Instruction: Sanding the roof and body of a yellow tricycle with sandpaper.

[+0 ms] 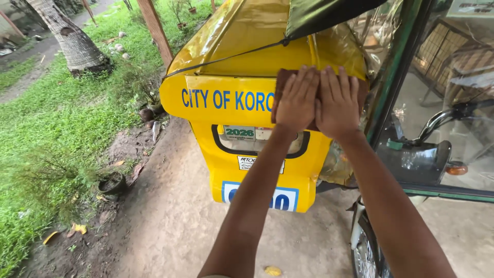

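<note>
Both our hands flat on the brown cloth (280, 82), left hand (297, 100) beside right hand (337, 103), fingers spread, no grip closed, pressing it against the yellow sidecar (231, 98) front, motorcycle (419, 159) right of that sidecar.

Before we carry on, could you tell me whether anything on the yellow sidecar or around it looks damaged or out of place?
Nothing looks damaged. The left hand and right hand press a brown cloth flat against the yellow metal sidecar. The only litter is fallen yellow leaves on the ground.
</note>
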